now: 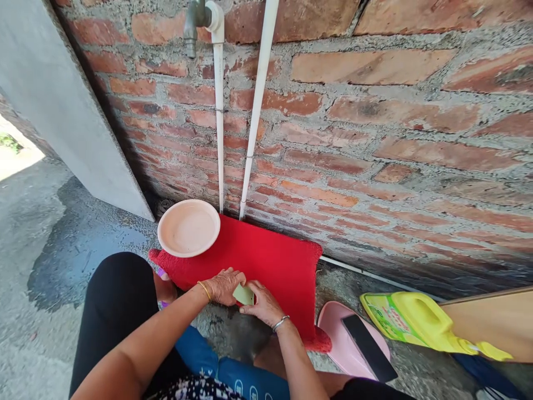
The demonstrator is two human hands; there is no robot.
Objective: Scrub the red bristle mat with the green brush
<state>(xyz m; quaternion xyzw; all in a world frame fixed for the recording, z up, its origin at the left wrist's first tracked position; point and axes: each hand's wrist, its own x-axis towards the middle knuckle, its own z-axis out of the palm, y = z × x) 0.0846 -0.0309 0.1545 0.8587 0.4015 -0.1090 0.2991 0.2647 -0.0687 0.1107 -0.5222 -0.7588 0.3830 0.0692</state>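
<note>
A small pale green rounded piece point(244, 295), perhaps a bar of soap or a brush body, is between my two hands; its kind is not clear. My left hand point(224, 286), with a gold-coloured bangle at the wrist, is closed on its left side. From the right, my right hand point(265, 305) grips the same piece between thumb and fingers; a silver bangle circles that wrist. Beneath both hands spreads a red mat point(266, 250), smooth on top with shaggy red edges. On the mat's far left part stands a pale pink basin point(189, 228).
A grey tap point(192, 28) and white pipes point(254, 100) run along the brick wall point(333, 111). Right of the mat are a pink plastic piece point(337, 333) with a black slab point(368, 347) on it, and a yellow jug point(416, 319) lying down. Wet concrete point(83, 244) lies left.
</note>
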